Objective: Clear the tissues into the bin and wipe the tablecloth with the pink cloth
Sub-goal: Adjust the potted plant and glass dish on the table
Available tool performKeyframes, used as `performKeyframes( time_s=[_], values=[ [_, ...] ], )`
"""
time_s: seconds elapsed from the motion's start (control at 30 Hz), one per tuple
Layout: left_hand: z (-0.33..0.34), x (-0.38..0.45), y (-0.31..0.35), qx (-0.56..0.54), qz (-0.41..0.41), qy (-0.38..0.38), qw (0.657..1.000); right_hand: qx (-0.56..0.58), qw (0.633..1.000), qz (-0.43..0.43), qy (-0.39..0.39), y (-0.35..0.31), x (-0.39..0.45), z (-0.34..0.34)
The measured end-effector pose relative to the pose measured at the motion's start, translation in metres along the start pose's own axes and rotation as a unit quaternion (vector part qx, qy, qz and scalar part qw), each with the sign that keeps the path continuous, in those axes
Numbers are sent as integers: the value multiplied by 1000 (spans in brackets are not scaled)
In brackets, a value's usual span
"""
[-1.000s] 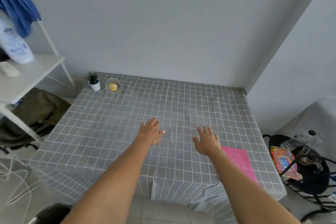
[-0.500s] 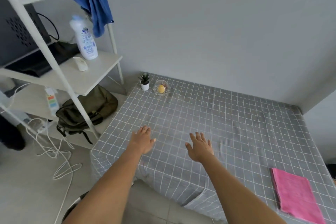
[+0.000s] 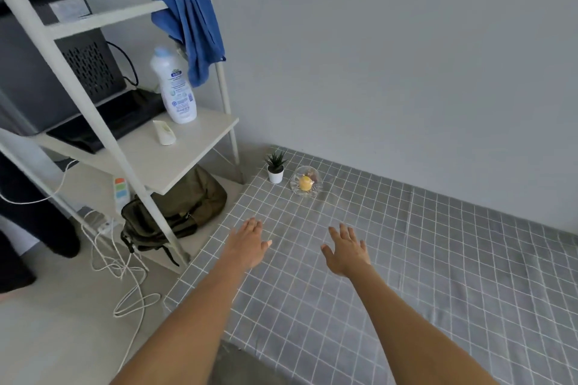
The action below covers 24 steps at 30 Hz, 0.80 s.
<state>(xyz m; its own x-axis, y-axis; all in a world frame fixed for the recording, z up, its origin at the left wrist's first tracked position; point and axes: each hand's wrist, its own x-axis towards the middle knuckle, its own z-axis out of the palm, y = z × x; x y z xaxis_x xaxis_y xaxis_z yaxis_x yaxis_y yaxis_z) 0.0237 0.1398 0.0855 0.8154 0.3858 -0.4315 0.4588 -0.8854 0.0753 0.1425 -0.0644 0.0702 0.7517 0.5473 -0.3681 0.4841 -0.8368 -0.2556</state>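
No tissues show anywhere on the grey checked tablecloth (image 3: 391,259), and neither the pink cloth nor the bin is in view, so where they lie cannot be told from here. Judging by the bare cloth, the tissue-clearing part looks done, or else the tissues sit outside the frame; whether the wiping is done or not begun I cannot tell, since no hand holds a cloth. The left hand (image 3: 248,247) and the right hand (image 3: 347,251) both hover flat over the desk with fingers spread, each grip released and holding nothing. Toward the far corner stand a small potted plant (image 3: 275,166) and, just beside it, a glass bowl (image 3: 306,185) with something yellow inside. Left of the desk is a white shelf (image 3: 175,147) carrying a white bottle (image 3: 175,86), with a blue towel (image 3: 195,31) draped above.
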Motion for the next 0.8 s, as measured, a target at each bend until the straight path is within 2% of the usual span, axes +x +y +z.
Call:
performKeyframes(
  time_s=[0.23, 0.43, 0.57, 0.8],
  values=[
    [-24, 48, 0, -16, 0, 17, 1000, -18, 1000, -12, 7, -6, 61, -25],
    [-39, 93, -26, -1, -2, 30, 1000, -2, 1000, -6, 5, -22, 111, -34],
    [-47, 132, -45, -33, 4, 44, 999, 43, 999, 22, 26, -30, 141, -37],
    [-54, 201, -60, -147, 62, 134, 978, 147, 983, 65, 92, -47, 190, -20]
  ],
)
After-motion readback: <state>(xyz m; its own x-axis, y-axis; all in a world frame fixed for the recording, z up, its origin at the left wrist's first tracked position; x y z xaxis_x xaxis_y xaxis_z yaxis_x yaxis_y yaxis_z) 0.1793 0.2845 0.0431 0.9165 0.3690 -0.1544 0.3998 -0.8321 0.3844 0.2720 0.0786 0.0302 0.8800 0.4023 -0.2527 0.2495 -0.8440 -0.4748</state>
